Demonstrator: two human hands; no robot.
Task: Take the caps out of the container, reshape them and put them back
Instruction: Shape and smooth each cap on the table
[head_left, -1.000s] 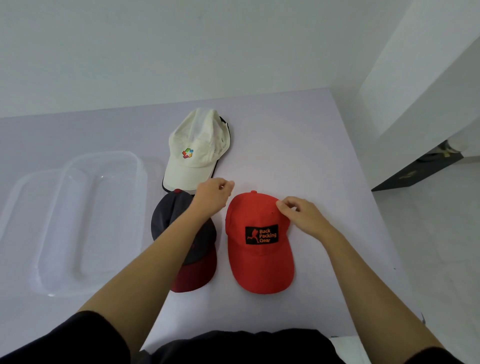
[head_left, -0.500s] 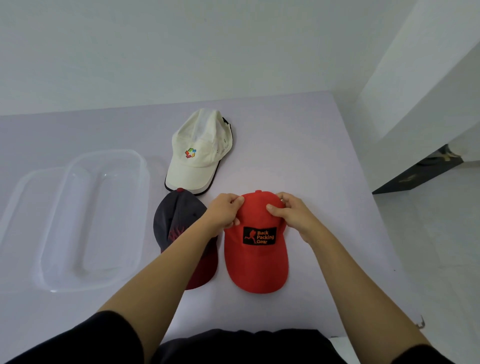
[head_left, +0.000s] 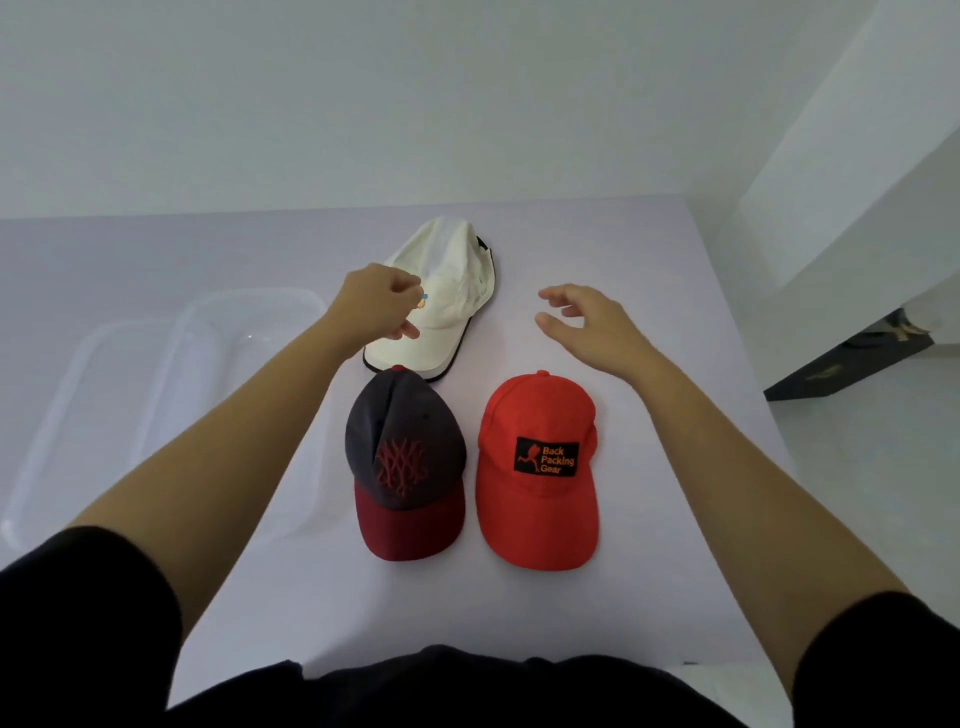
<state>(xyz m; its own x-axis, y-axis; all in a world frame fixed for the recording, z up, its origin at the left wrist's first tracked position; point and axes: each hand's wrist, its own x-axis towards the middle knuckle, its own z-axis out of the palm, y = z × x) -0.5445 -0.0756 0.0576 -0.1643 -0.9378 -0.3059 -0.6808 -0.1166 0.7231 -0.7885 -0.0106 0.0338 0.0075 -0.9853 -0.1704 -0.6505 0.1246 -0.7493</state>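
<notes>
Three caps lie on the pale table. The white cap (head_left: 451, 291) is farthest from me, its brim edged in black. A grey cap with a dark red brim (head_left: 405, 457) sits nearer, and a red cap with a black patch (head_left: 537, 467) lies to its right. My left hand (head_left: 376, 304) hovers over the white cap's left side, fingers loosely curled, holding nothing. My right hand (head_left: 587, 325) is open above the bare table, right of the white cap and beyond the red one. The clear plastic container (head_left: 171, 410) stands empty at the left, partly behind my left forearm.
A clear lid (head_left: 62, 395) lies against the container's left side. The table's right edge (head_left: 737, 332) drops to a white floor, where a dark object (head_left: 852, 358) sits by a white wall. A wall closes off the back of the table.
Both hands have let go of the red cap's crown and moved away from me toward the white cap. The red cap now rests by itself beside the grey cap.
</notes>
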